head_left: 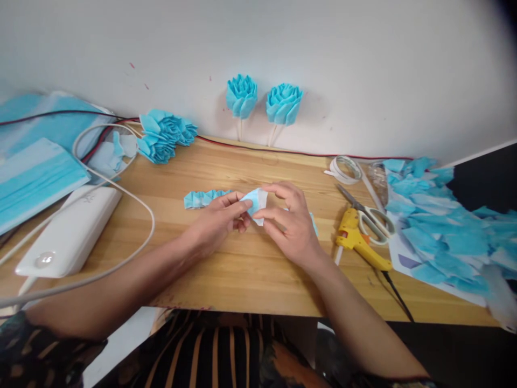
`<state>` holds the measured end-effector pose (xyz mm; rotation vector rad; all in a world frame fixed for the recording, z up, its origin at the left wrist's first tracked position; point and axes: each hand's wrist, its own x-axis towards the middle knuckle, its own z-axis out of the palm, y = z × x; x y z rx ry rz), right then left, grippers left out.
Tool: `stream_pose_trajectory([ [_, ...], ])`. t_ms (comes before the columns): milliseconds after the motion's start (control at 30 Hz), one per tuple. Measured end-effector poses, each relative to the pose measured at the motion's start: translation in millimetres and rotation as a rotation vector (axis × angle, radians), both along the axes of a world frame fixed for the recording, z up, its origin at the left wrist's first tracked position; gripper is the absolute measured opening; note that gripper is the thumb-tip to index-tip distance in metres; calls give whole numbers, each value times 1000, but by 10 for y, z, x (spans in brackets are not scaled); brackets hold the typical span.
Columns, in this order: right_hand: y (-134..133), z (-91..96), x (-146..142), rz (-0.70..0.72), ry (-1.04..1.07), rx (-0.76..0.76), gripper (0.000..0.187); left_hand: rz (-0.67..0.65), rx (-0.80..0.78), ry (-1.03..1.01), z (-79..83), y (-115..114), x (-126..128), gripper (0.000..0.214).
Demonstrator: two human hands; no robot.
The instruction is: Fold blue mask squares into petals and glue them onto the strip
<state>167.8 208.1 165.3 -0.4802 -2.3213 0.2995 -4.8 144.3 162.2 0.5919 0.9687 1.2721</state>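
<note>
Over the middle of the table, my left hand (214, 222) pinches a small piece of blue-and-white thin fabric (253, 202) between thumb and fingers. My right hand (294, 226) has its curved fingertips at the white right edge of the same piece, the index finger on top and the thumb and other fingers lower down. Behind my left hand lies a row of folded blue petals (204, 198), partly covered by that hand. A bit of blue material (314, 222) shows just past my right hand, mostly hidden.
Two blue flowers on sticks (242, 97) lean at the wall; more blue flowers (161, 137) lie left. A glue gun (355, 237), scissors (369, 215), tape roll (345, 170) and cut blue pieces (448, 226) are right. A power bank (72, 231), cable (151, 215) and pleated blue sheets (40, 178) sit left.
</note>
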Motion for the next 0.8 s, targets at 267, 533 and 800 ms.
stream_pose_trajectory([
  [267,-43,33,30,-15,14,-230,13,-5,31,41,-10,-11,-3,21],
  [533,-99,12,-31,-54,185,-670,37,4,47,96,-14,-9,1,20],
  [800,-44,-62,-14,88,203,-990,63,47,42,77,6,-9,7,21],
])
